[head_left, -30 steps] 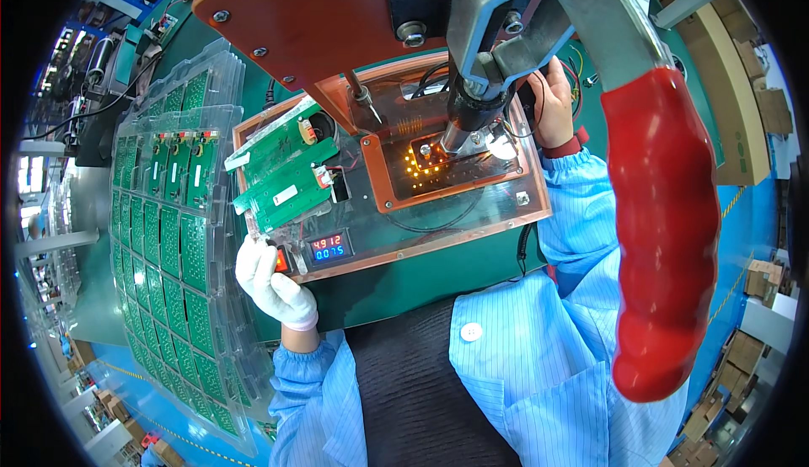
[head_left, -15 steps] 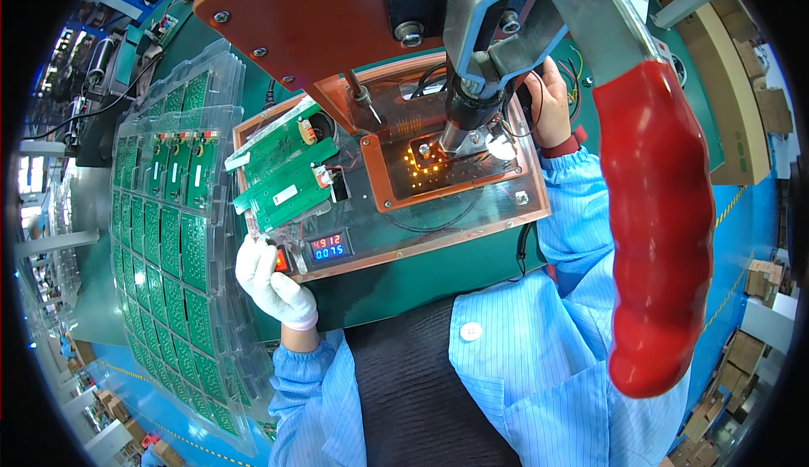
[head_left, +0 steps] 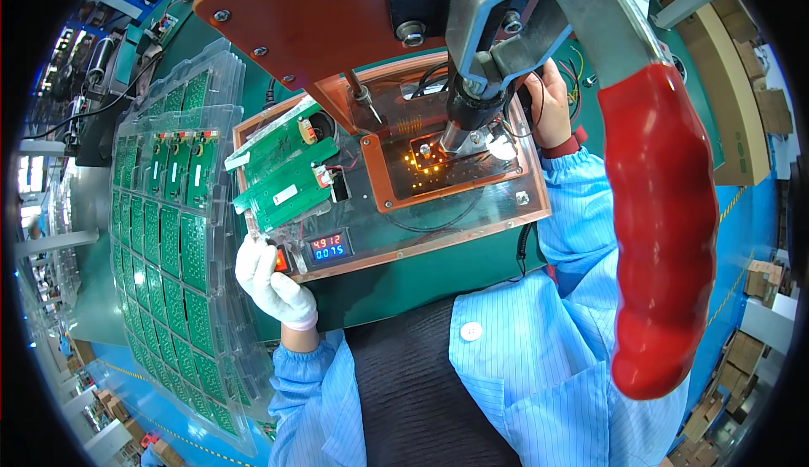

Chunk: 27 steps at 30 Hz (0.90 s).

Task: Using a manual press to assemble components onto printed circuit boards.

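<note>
My left hand (head_left: 274,286), in a white glove, is at the front left corner of a clear-topped test fixture (head_left: 438,235), its fingers curled against the corner beside a red lit switch (head_left: 281,259). A small digital display (head_left: 329,246) glows red and blue next to it. My bare right hand (head_left: 552,112) is at the fixture's far right, fingers bent round something dark that I cannot make out; the clamp partly covers them. Under the black-and-metal plunger (head_left: 472,113) of the toggle clamp, small orange lights (head_left: 421,162) glow on a board inside an orange frame (head_left: 379,176).
A big red clamp handle (head_left: 661,231) hangs over the right side, below an orange press body (head_left: 312,21). Two green circuit boards (head_left: 282,193) lie on the fixture's left part. Clear trays of green boards (head_left: 164,240) stand to the left. A cardboard box (head_left: 729,88) is at far right.
The red handle has shifted very slightly to the right. Some of the orange lights look different in brightness. Both hands stay where they were.
</note>
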Each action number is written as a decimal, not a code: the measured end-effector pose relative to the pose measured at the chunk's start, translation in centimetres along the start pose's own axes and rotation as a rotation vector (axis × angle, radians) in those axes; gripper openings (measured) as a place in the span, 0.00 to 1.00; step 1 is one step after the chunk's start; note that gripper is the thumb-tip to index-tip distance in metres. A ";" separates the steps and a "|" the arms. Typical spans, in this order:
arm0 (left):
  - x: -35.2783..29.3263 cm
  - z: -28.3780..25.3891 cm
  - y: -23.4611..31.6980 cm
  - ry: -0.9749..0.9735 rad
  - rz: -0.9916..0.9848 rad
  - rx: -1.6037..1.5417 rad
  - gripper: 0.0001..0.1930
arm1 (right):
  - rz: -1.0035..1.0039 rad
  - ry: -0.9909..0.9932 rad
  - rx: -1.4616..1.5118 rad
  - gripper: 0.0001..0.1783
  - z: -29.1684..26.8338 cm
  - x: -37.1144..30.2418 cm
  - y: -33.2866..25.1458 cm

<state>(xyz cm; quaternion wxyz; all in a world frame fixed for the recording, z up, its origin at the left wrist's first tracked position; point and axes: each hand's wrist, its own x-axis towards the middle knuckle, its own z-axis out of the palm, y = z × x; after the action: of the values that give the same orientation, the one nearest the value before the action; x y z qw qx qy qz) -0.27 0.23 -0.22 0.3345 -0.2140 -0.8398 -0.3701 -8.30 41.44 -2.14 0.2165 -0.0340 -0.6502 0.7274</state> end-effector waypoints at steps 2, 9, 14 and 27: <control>0.0 0.0 0.0 -0.001 -0.006 0.000 0.18 | -0.001 0.004 -0.005 0.15 0.1 0.0 -0.1; 0.0 0.0 -0.1 -0.004 -0.008 0.007 0.18 | -0.011 -0.005 -0.028 0.15 0.0 0.0 0.0; 0.1 0.0 -0.2 0.001 0.002 -0.007 0.18 | -0.017 -0.013 0.006 0.15 0.0 0.1 0.2; 0.1 0.0 -0.2 0.003 0.010 0.007 0.17 | -0.018 -0.016 0.009 0.15 -0.1 0.0 0.2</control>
<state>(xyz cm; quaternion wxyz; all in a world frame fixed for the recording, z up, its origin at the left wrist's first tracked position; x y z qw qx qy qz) -0.45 0.14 -0.29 0.3382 -0.2164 -0.8397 -0.3657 -8.37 41.49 -2.29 0.2179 -0.0215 -0.6490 0.7286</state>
